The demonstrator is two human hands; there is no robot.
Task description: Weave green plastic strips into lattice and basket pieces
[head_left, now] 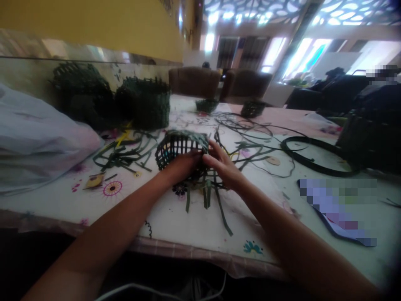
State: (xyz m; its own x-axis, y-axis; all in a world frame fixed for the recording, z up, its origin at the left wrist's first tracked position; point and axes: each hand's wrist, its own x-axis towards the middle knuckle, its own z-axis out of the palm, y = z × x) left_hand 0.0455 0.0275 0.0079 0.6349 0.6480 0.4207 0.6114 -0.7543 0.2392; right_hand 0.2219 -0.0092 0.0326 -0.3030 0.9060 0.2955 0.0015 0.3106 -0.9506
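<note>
Both hands are on a small open-weave basket of dark green plastic strips, which lies tilted on the patterned tablecloth. My left hand grips its near side, covering part of the weave. My right hand pinches the strips at its right side, with the fingers reaching up to the rim. Loose strip ends hang from the basket's underside toward me, and the hands hide the lower weave.
Finished green baskets stand at the far left of the table, beside a plastic bag. Loose strips lie to the left, and a dark strip coil lies to the right. A seated person is at the back right.
</note>
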